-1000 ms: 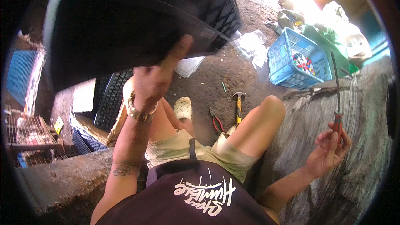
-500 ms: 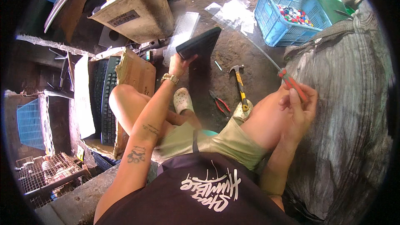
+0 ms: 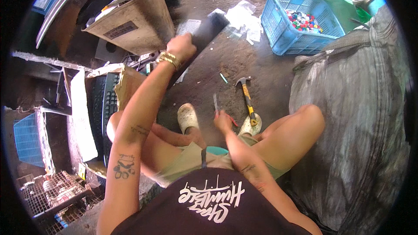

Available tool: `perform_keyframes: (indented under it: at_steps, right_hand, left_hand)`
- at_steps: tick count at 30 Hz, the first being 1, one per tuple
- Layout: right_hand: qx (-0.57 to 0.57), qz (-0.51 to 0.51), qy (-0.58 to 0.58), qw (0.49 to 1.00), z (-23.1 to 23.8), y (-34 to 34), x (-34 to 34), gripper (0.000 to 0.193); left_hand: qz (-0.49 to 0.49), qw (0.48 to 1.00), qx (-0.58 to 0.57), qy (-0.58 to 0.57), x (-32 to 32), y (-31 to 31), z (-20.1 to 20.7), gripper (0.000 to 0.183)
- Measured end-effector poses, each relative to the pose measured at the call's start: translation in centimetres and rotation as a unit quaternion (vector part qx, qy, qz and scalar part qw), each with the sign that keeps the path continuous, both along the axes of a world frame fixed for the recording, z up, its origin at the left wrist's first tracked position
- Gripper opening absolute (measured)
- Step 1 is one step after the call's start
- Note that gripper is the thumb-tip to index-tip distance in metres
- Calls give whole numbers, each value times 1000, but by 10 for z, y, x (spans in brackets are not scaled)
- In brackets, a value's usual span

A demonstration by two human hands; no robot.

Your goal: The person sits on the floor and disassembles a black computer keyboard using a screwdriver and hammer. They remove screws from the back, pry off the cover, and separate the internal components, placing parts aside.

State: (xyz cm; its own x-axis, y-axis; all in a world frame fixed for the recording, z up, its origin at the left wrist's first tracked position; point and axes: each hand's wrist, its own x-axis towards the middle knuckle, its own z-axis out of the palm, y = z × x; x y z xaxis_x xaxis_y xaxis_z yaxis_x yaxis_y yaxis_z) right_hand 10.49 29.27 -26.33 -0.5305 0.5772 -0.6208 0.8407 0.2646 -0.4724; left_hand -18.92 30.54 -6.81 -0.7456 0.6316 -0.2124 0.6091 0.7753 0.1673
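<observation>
Above a brown floor (image 3: 204,76), left hand (image 3: 182,47) grips a blurred dark panel (image 3: 208,36); right hand (image 3: 223,122) is curled round a screwdriver (image 3: 215,103) near a hammer (image 3: 247,96).

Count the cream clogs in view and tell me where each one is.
2: one clog is left of the right hand; the other clog is to its right, partly covered in view by the handle of the hammer. No others show.

We look down from the person's head, over the near edge of the dirt floor (image 3: 204,78), facing forward. The black shirt (image 3: 170,211) is closest to us. We see very wide, so straight sides bend.
</observation>
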Motion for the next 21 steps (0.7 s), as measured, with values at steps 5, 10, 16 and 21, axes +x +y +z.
perform_keyframes:
  at_steps: [5, 10, 16, 21]
  right_hand:
    - [90, 39, -29, 995, -28, 0, 21, 52]
    - [277, -138, -101, 946, -30, 74, 23, 56]
    - [119, -185, -66, 973, -50, 94, 38, 43]
    - [71, -233, 193, 950, -13, 89, 4, 46]
  left_hand:
    - [-101, 994, -25, 17, 52, 14, -93, 28]
    - [-57, 997, -30, 50, 80, -21, -188, 38]
    - [-49, 995, 81, 6, 74, -58, -221, 45]
    - [-44, 995, 76, 46, 86, -54, -222, 44]
